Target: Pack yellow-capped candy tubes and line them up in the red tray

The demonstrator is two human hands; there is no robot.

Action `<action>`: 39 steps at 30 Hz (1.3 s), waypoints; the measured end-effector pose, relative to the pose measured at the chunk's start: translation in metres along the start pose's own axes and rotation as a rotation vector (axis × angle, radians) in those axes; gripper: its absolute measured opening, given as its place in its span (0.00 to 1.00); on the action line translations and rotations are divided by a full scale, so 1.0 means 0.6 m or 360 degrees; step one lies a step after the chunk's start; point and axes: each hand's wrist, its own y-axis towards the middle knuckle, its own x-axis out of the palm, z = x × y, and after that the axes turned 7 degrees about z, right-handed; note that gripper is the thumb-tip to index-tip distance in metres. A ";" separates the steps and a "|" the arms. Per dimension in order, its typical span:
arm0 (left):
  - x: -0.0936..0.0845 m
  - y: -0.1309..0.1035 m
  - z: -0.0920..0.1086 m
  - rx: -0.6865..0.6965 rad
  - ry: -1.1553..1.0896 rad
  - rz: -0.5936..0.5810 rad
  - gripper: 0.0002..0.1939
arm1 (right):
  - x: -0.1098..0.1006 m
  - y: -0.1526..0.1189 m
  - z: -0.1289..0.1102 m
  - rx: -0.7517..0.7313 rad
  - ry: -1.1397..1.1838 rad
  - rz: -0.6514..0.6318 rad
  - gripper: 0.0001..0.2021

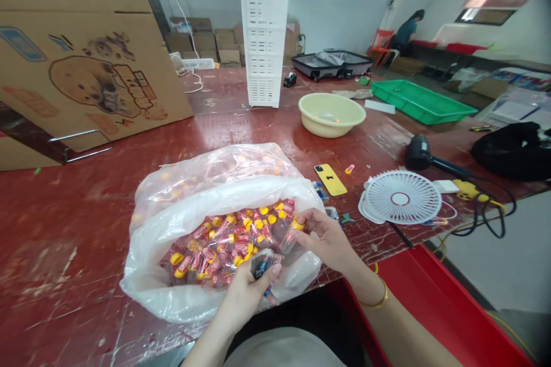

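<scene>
A translucent white plastic bag lies wide open on the table in front of me, filled with small clear bottles with yellow caps and red labels. Above its right side, my right hand pinches one small clear bottle by its yellow-capped end, the body tilted down to the left. At the bag's near edge, my left hand is closed around a small dark printed packet. Part of that packet is hidden by the thumb and fingers.
Right of the bag lie a yellow phone, a white fan and a black hair dryer. A cream basin, a tall white crate and a green tray stand farther back. A large cardboard box occupies the left.
</scene>
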 end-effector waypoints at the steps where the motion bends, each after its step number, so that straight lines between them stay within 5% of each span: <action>1: -0.002 -0.003 0.000 -0.0050 -0.0073 -0.0018 0.19 | -0.003 -0.002 0.000 -0.0025 0.0004 0.0041 0.10; 8: 0.007 -0.003 0.002 -0.0174 -0.0168 -0.0056 0.17 | 0.003 -0.033 -0.032 0.0391 0.0365 -0.0164 0.12; 15: 0.020 0.004 0.013 -0.0165 -0.0205 0.0036 0.24 | 0.031 -0.045 -0.024 0.0393 0.0243 -0.0200 0.13; 22: 0.010 0.013 -0.002 -0.0041 -0.0074 0.0144 0.19 | 0.034 -0.032 -0.023 0.0442 0.0296 -0.0108 0.14; 31: -0.001 0.004 -0.003 -0.0130 -0.0140 0.0008 0.18 | 0.026 -0.025 0.002 0.0451 0.0284 -0.0067 0.14; 34: -0.009 0.003 -0.007 -0.0103 -0.0113 -0.0006 0.16 | 0.016 -0.023 0.004 0.0339 0.0243 0.0020 0.13; 39: -0.010 0.008 -0.009 0.0089 -0.0102 -0.0005 0.11 | 0.007 -0.026 -0.030 -0.0355 -0.0154 0.0147 0.04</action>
